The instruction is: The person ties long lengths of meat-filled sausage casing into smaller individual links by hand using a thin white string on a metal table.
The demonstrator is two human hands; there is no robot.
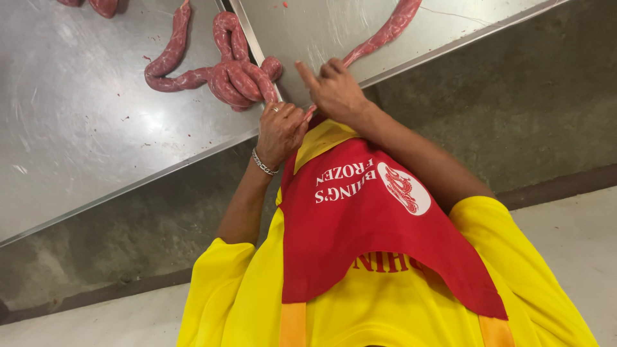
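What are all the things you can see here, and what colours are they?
steel tables: two, shiny grey, side by side across the top
sausage coil: one, dark pink, on the left table near its edge
long sausage: one, dark pink, on the right table, its thin end running to the hands
sausage pieces: two, dark pink, top left corner, cut off by the picture edge
floor: grey concrete, with a paler strip lower down
apron: one, red, over a yellow shirt
bracelet: one, silver, on the left wrist
left hand: pinching the long sausage's thin end
right hand: gripping the same sausage
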